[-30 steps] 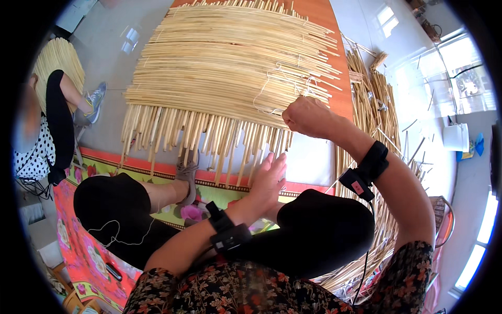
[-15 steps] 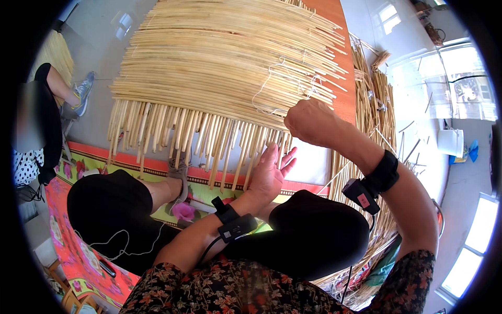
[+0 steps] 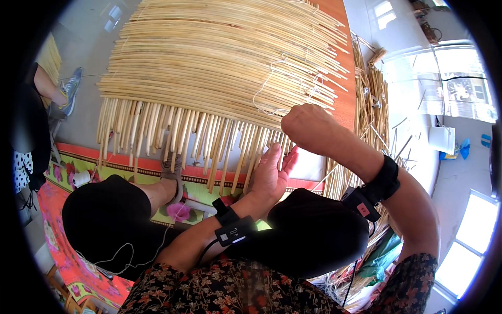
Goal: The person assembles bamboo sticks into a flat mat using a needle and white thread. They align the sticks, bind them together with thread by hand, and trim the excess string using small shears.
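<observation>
A wide mat of pale straw-coloured stalks (image 3: 209, 63) lies before me, its crosswise stalks packed side by side. More stalks (image 3: 157, 125) stick out from its near edge toward me. My left hand (image 3: 269, 172) is palm up under the near right edge, fingers apart beside the stalk ends. Just above it, my right hand (image 3: 308, 125) is closed at the mat's near right corner; its fingertips are turned away, so what they hold is hidden. A loose white thread (image 3: 254, 97) loops over the mat and runs toward the right hand.
An orange board (image 3: 337, 78) shows under the mat's right side. Bundles of stalks (image 3: 374, 99) lie on the floor at the right. A white thread spool (image 3: 81, 178) rests on the flowered cloth (image 3: 57, 209) at left. Another person's shoe (image 3: 71, 91) is at far left.
My right hand has dropped slightly nearer to the left hand. The left hand's fingers have drawn a little closer together. My view has shifted slightly.
</observation>
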### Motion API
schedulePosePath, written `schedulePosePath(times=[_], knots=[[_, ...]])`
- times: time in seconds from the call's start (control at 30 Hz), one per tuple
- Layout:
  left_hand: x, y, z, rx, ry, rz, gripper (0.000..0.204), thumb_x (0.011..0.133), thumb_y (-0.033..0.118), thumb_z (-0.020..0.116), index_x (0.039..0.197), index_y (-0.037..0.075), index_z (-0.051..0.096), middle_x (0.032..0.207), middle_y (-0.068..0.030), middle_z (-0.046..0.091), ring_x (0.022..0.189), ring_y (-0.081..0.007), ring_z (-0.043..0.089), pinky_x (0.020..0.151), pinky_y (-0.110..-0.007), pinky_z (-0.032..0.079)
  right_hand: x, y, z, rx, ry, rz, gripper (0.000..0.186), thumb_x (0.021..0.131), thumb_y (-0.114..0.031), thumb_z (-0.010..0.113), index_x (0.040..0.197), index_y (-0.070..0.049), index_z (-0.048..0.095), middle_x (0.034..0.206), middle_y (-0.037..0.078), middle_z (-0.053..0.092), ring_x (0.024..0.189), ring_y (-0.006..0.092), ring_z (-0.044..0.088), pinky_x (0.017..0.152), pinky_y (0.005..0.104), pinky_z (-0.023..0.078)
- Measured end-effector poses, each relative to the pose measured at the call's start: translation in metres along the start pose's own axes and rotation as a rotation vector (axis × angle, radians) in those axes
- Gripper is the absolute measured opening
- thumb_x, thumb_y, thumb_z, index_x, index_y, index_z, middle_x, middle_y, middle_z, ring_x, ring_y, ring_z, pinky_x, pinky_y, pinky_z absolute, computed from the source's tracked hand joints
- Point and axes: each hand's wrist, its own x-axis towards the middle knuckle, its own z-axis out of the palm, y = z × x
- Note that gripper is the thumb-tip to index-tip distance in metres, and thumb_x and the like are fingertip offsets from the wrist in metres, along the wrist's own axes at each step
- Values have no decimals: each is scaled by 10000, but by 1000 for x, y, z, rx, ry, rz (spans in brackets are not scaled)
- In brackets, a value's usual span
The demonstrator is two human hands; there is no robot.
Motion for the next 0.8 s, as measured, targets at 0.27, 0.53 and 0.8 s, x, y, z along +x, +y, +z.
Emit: schedulePosePath(times=[0.27,0.53,0.8], knots=[[0,1,0,-28,-26,-2,261,949,147,616,1124,-3,493,1079,-107,552,1087,-299,602,996,-384,523,6,1,3,-31,-3,28,97,745,-50,597,700,1,665,710,185,650,714,346,672,630,416,546],[0,0,-1,-55,-3,-19,224,954,139,605,1112,13,511,1108,-48,529,1115,-270,576,1039,-387,498,12,1,8,48,-19,84,121,762,-47,569,707,14,659,738,211,650,758,372,664,670,447,530],[3,-2,-6,-8,-71,37,212,961,135,593,1122,35,498,1074,-47,538,1120,-292,592,1015,-399,513,13,10,8,176,-149,200,148,798,-92,559,750,0,665,770,213,649,774,389,643,699,468,512]])
